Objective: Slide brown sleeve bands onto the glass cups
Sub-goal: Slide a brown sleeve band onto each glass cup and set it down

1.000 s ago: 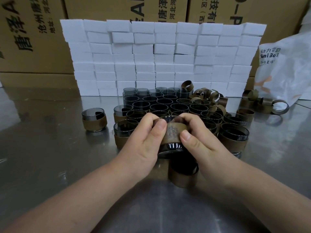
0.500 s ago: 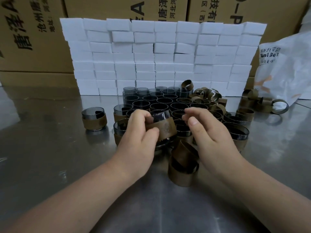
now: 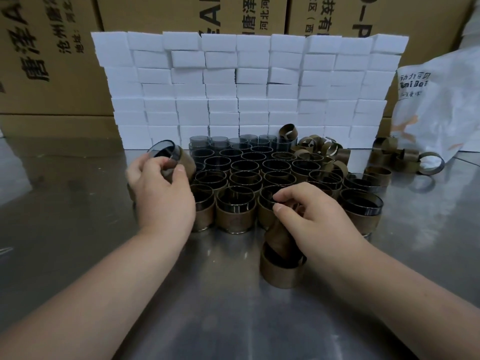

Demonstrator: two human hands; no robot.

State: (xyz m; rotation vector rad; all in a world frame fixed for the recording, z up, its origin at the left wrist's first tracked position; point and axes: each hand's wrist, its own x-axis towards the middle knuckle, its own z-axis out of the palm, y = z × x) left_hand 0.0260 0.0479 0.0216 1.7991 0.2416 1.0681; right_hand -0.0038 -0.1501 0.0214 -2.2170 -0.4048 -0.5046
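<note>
My left hand [image 3: 161,196] grips a dark glass cup with a brown sleeve band [image 3: 172,158] on it, tilted, just left of the cluster of bare glass cups [image 3: 246,167]. Part of another banded cup [image 3: 130,194] shows behind that hand. My right hand [image 3: 309,216] is curled over a small heap of loose brown bands [image 3: 280,268] at the front, its fingers pinching the upper band [image 3: 276,236]. Banded cups [image 3: 235,213] stand in the front row between my hands.
A wall of white foam blocks [image 3: 233,87] stands behind the cups, with cardboard boxes [image 3: 52,61] behind it. More loose bands lie at the back [image 3: 319,149] and right [image 3: 405,155], beside a white plastic bag [image 3: 441,100]. The steel table [image 3: 78,242] reflects light.
My left hand carried the banded cup away to the left. My right hand let go of it and dropped onto the loose bands in front.
</note>
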